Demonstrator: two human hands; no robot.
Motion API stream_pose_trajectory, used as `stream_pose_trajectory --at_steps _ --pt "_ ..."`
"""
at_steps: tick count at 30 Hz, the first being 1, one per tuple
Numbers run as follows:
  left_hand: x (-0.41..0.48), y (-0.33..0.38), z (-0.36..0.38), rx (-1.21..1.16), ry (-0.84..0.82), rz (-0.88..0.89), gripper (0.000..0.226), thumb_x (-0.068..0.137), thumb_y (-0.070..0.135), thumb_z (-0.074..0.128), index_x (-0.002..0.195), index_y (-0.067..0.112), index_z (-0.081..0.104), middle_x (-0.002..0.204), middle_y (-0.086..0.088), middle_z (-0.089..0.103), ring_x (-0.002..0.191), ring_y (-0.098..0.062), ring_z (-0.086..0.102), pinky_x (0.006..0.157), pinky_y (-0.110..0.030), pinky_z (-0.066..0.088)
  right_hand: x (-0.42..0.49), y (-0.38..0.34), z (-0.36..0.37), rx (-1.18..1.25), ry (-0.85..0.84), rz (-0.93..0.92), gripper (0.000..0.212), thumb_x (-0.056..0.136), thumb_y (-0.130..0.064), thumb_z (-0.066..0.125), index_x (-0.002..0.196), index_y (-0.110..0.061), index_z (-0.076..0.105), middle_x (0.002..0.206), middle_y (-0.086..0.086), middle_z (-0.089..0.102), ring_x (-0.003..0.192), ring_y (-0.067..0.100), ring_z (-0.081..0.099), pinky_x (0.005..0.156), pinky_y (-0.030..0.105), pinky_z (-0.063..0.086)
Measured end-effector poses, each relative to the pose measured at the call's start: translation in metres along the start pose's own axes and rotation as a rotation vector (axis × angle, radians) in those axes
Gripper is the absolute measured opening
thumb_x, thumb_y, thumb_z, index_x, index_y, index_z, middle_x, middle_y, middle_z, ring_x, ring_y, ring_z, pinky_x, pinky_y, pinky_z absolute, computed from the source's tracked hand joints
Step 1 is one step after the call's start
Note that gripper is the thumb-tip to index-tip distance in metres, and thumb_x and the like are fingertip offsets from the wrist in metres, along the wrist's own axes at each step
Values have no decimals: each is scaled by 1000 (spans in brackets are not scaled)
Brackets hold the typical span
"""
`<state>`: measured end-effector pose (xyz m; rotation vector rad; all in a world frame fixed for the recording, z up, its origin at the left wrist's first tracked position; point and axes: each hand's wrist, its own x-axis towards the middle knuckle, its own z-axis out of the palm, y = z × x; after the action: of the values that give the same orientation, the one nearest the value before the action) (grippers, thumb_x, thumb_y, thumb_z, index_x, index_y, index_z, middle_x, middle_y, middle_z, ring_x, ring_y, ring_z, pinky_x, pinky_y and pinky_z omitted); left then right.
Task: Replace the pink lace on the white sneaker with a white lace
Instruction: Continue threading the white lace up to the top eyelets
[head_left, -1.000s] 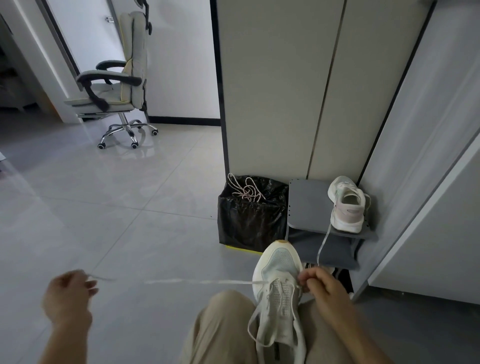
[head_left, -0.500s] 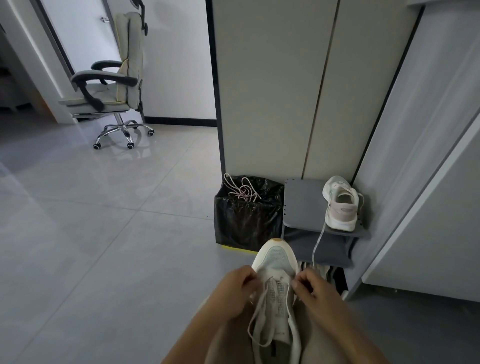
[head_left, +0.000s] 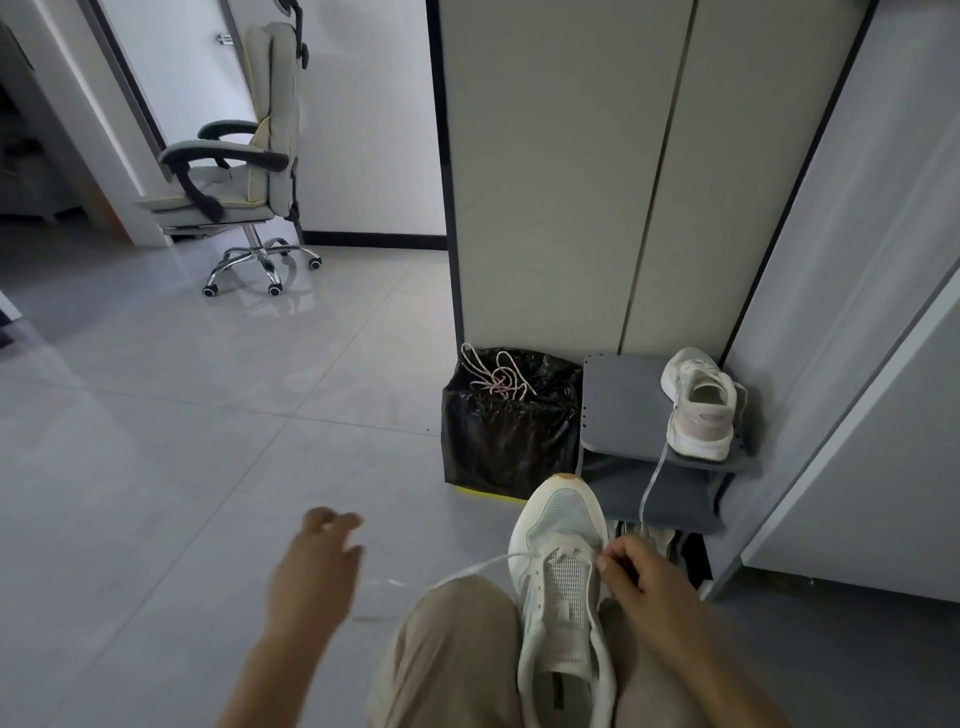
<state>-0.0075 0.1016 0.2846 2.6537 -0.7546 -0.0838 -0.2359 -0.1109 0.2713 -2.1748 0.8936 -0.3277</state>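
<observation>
White sneaker (head_left: 563, 587) on lap, toe away; right hand (head_left: 644, 577) pinches its right eyelet edge; white lace (head_left: 478, 567) trails left toward blurred left hand (head_left: 317, 566), grip unclear

Motion blurs the left hand (head_left: 317, 566), so whether its fingers (head_left: 332, 520) hold the thin white lace (head_left: 488, 562) is unclear. The heel of the white mesh sneaker (head_left: 563, 587) runs off the bottom edge.

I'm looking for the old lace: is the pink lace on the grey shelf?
No, the pink lace lies bunched on top of the black bin bag, left of the grey shelf.
</observation>
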Motion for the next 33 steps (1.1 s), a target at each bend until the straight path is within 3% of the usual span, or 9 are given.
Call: stream_pose_trajectory --at_steps 2,4,11,14,17,23,26,30,33 --pt "-17 50 19 -137 -62 183 36 92 22 53 128 24 51 133 5 41 107 -19 57 87 -28 43 0 0 0 -5 -5 3 15 92 -30 53 78 -27 50 67 -8 58 60 3 52 64 23 42" --pt "-30 96 33 -314 -230 302 33 95 24 48 128 27 46 128 10 46 103 -13 57 89 -24 41 0 2 -1 -12 -6 7 16 92 -30 53 77 -27 50 65 -9 56 58 2 50 62 21 40" --pt "-20 113 45 -327 -403 364 8 95 23 47 93 20 54 93 6 60 82 -7 53 77 -19 43 -4 3 -3 -22 25 -14 16 93 -32 51 79 -23 53 67 -7 57 61 2 52 59 17 37" --pt "-5 101 30 -367 -418 388 23 91 15 54 72 26 48 69 13 52 61 2 46 61 -12 37 -5 3 -3 -12 14 -27 16 94 -30 49 82 -20 55 71 -4 59 65 4 54 63 20 40" --pt "0 92 23 -354 -434 386 29 90 15 57 66 30 48 62 12 49 57 6 47 58 -10 36 -7 2 -1 7 24 -39 17 93 -29 50 82 -18 56 72 -3 60 67 5 55 62 20 41" --pt "-8 102 33 -256 -394 421 4 90 22 56 87 25 56 85 14 55 70 -2 47 69 -19 42 -7 0 -6 2 -37 -93 21 96 -26 47 75 -27 47 66 -10 53 66 1 52 63 16 38" --pt "-19 112 41 -233 -373 463 23 89 25 58 111 26 53 106 13 56 79 -3 48 74 -16 39 -6 -2 -6 -40 -94 -115 23 97 -27 43 74 -30 43 70 -11 54 68 3 54 66 19 42" --pt "-21 114 46 -327 -333 434 9 91 21 56 99 21 59 93 11 58 70 -1 47 69 -13 38 -8 -1 -8 23 -93 -106 27 95 -21 48 70 -30 43 65 -13 55 68 3 54 66 25 44" --pt "-15 111 44 -365 -319 420 7 90 18 57 93 16 64 92 5 62 71 -2 48 73 -20 44 -8 -2 -9 58 -118 -91 28 93 -19 51 68 -30 46 64 -20 56 63 3 53 65 27 45"
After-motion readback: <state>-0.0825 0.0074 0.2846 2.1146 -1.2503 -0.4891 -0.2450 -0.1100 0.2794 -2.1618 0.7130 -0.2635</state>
